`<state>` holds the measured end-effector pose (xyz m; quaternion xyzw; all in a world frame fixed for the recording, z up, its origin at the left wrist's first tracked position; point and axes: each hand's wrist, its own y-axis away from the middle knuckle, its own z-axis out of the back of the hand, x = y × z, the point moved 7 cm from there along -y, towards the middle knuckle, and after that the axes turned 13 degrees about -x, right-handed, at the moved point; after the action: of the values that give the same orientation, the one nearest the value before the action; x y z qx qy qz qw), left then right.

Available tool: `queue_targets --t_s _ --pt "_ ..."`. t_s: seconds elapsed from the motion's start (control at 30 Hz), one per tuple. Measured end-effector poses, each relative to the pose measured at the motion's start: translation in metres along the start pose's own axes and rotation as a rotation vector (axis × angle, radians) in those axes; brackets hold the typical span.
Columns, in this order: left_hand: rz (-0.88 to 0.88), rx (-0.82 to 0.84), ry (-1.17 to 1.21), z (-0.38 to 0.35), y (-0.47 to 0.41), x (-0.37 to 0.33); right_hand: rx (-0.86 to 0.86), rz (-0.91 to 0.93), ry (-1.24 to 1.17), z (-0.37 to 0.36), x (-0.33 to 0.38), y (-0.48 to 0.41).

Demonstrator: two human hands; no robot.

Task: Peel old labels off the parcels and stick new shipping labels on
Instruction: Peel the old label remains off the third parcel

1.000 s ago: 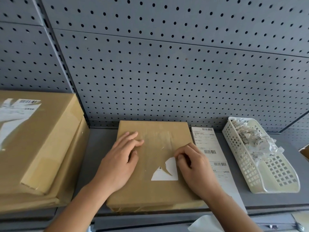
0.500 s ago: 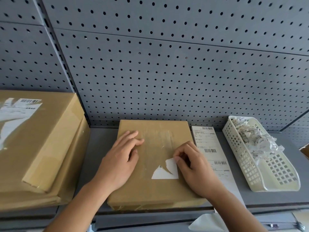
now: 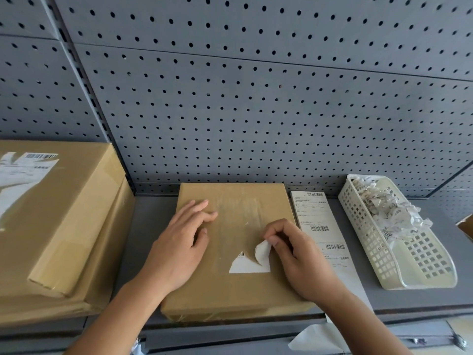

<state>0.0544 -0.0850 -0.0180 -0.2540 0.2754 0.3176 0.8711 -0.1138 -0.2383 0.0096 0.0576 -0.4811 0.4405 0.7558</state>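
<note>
Parcel (image 3: 225, 295), flat and wrapped in brown paper, lies in the middle of the grey shelf (image 3: 409, 298), its far edge close to the pegboard (image 3: 256, 111) behind. We see the left grip (image 3: 179, 247) lying palm-down on the parcel's left half, fingers (image 3: 199, 208) loosely spread and nearly straight, pressing on the wrapping and holding nothing. The right grip (image 3: 299, 260) rests on the parcel's right half with its fingers curled, thumb and forefinger pinching the lifted corner of the old label (image 3: 245, 266). That label is torn down to a white triangular remnant near the parcel's middle, towards the near edge. A scrap of barcode shows at its top, and the pinched flap curls up off the paper, showing its pale underside.

Just right of the parcel we find a long sheet of new shipping labels (image 3: 314, 221) lying flat, barcodes up, its near part hidden under the right wrist. Farther right stands a cream plastic basket (image 3: 371, 242) with latticed walls, crumpled label scraps (image 3: 384, 208) heaped in its far end. At the left, apart from the parcel, two larger cardboard boxes (image 3: 64, 213) are stacked, the upper one carrying a partly torn white label (image 3: 23, 170). A white sheet of paper (image 3: 317, 336) hangs at the shelf's near edge below the right forearm.
</note>
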Motion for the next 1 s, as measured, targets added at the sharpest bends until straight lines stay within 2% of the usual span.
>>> queue_targets --t_s 0.17,0.3,0.47,0.6,0.8,1.0 --pt "-0.006 0.005 -0.004 0.000 0.000 0.000 -0.198 -0.211 -0.250 0.021 -0.010 -0.002" --pt "-0.002 0.005 -0.005 -0.001 0.001 0.001 -0.204 -0.314 -0.438 0.031 -0.009 -0.004" --pt "0.005 0.014 -0.005 -0.001 0.001 0.002 -0.186 -0.332 -0.504 0.047 -0.002 -0.007" --pt "0.004 0.012 -0.006 -0.001 0.000 0.001 -0.167 -0.315 -0.456 0.051 -0.001 -0.009" --pt "0.008 0.013 -0.014 0.000 0.001 0.002 -0.252 -0.229 -0.251 0.070 0.002 -0.011" --pt "0.010 0.014 -0.017 0.001 0.001 0.000 -0.362 -0.195 -0.209 0.101 -0.001 -0.010"
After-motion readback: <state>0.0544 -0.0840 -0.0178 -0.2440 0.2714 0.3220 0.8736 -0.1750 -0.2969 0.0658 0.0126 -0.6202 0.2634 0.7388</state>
